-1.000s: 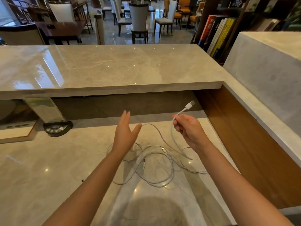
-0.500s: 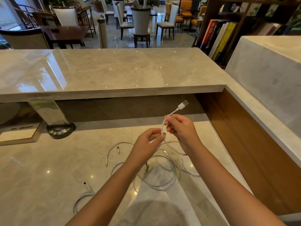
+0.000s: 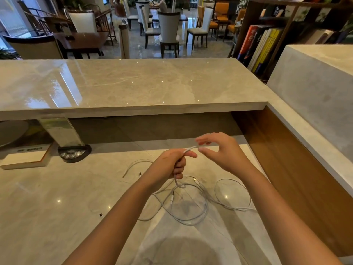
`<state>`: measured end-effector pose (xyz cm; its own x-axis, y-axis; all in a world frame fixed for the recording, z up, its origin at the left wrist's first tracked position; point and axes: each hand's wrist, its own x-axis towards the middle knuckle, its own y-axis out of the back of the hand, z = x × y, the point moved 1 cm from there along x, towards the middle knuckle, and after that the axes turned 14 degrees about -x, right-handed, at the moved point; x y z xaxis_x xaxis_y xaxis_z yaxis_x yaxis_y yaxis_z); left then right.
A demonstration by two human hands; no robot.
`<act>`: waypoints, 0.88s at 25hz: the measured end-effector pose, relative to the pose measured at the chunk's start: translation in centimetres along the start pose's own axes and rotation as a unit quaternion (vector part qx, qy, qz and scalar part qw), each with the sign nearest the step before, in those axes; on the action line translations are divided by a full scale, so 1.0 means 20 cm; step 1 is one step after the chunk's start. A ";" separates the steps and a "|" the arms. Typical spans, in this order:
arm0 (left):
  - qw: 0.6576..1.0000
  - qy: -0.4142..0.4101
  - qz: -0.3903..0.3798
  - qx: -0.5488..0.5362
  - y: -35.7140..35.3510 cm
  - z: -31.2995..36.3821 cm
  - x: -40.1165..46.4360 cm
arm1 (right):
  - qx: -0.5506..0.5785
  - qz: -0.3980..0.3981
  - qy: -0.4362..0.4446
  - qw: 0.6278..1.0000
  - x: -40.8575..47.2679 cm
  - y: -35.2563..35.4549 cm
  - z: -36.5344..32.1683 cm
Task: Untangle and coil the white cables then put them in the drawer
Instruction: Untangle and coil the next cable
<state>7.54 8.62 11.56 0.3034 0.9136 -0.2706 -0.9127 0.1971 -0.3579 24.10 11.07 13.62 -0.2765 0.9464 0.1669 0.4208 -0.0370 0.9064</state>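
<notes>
Fingers of the left hand [image 3: 172,163] curl round a thin white cable [image 3: 188,149], whose plug end is blurred. Just beside it, the right hand [image 3: 221,152] hovers with fingers spread, holding nothing. Remaining tangled white cables [image 3: 191,205] lie on the glossy beige marble tabletop [image 3: 47,207].

White cables [image 3: 188,207], veined beige counter [image 3: 47,207]

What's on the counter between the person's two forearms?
In the head view, tangled white cables lie looped on the marble counter between them.
</notes>
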 end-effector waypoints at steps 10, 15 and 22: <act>0.999 0.015 -0.046 0.008 0.13 0.03 -0.10 | 0.124 0.089 -0.029 0.988 0.04 -0.02 0.03; 0.989 0.003 -0.090 0.115 0.18 -0.02 -0.10 | 0.095 0.158 -0.036 0.982 0.05 -0.01 0.09; 0.983 -0.147 0.086 0.065 0.13 -0.07 -0.09 | -0.004 0.230 -0.159 0.960 0.08 0.07 0.26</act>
<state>5.06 6.95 9.89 0.0670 0.9970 -0.0397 -0.9765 0.0573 -0.2078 28.78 14.17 13.09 0.2142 0.8798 0.4243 0.4283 -0.4750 0.7687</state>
